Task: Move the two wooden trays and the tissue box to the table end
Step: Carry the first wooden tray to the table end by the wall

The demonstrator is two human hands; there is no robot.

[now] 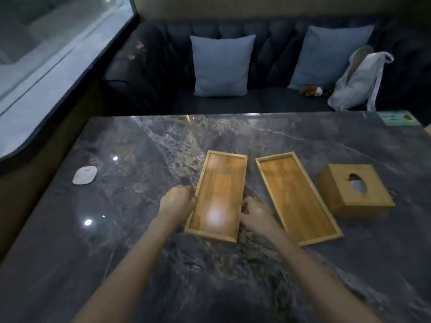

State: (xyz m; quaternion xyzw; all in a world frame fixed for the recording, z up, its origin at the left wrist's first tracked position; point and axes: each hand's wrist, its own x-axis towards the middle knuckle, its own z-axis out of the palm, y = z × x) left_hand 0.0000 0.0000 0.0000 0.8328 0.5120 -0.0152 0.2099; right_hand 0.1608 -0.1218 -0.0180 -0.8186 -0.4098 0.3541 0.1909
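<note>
Two long empty wooden trays lie side by side on the dark marble table [140,229]. My left hand [177,201] grips the left long edge of the left tray [219,190]. On that tray's right long edge sits my right hand [253,213], fingers curled over the rim. The right tray [296,197] lies untouched, angled slightly, just beyond my right hand. A wooden tissue box [354,192] with an oval slot on top stands to the right of it, a tissue showing in the slot.
A small white pad [84,175] lies on the table at the left. A green card [396,118] sits at the far right corner. Behind the table, a dark sofa holds two blue cushions [221,66] and a white bag [359,82]. A window ledge runs along the left.
</note>
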